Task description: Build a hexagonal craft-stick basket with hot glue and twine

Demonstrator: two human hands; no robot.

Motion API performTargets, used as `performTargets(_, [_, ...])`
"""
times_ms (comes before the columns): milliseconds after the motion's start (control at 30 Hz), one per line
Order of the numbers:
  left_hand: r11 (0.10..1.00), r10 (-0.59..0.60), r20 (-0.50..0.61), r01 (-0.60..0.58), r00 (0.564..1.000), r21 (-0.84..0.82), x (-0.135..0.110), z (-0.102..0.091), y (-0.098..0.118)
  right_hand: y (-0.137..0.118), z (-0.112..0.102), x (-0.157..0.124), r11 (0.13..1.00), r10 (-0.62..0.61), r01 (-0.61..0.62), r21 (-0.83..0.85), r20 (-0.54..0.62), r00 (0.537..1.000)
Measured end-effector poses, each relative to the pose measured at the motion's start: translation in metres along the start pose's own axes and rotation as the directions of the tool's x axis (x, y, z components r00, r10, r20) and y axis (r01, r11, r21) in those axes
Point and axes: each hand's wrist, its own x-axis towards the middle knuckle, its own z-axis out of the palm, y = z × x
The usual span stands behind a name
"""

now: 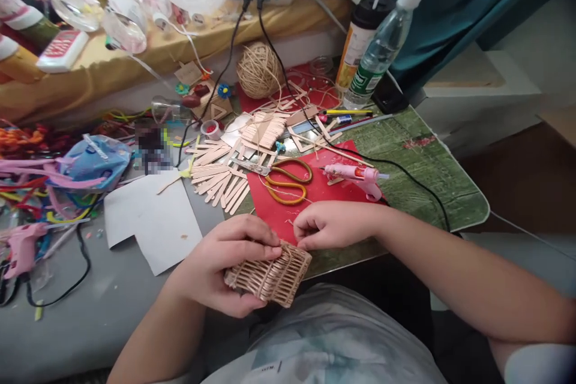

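Low in the middle, close to my body, my left hand [243, 261] is wrapped round a small woven twine basket [276, 276], tilted on its side. Curled at the basket's upper right edge is my right hand [330, 225], thumb and fingertips pinched together; what they hold, if anything, is too small to make out. Just beyond lie scissors [288, 183] with yellow-brown handles on a red sheet [270, 207]. A pink glue gun [355, 177] rests on that sheet, beyond my right wrist. Several loose craft sticks [220, 174] fan out left of the scissors.
A ball of twine [258, 70] sits at the back. A water bottle [382, 51] and a dark-lidded cup [360, 36] stand at back right. Black cords [292, 93] cross the table. White paper [155, 219] and a second pink glue gun [24, 246] lie left.
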Motion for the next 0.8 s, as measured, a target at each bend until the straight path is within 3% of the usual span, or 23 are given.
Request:
performTargets(133, [0.957, 0.158, 0.045, -0.164, 0.986, 0.24, 0.009, 0.005, 0.014, -0.012, -0.007, -0.001, 0.997, 0.075, -0.073, 0.023, -0.081, 0.994])
performTargets(300, [0.807, 0.231, 0.108, -0.253, 0.967, 0.534, 0.005, 0.01, 0.02, -0.028, -0.002, -0.008, 0.985, 0.14, -0.16, -0.059, -0.255, 0.957])
performTargets(533, [0.719, 0.295, 0.106, -0.294, 0.95, 0.63, -0.006, 0.018, 0.016, -0.041, 0.026, -0.017, 0.986, 0.098, -0.155, -0.067, -0.517, 0.85])
performTargets(800, [0.656, 0.333, 0.035, -0.258, 0.942, 0.71, 0.009, 0.025, 0.028, -0.048, 0.041, -0.026, 0.975, 0.011, -0.15, -0.162, -0.641, 0.767])
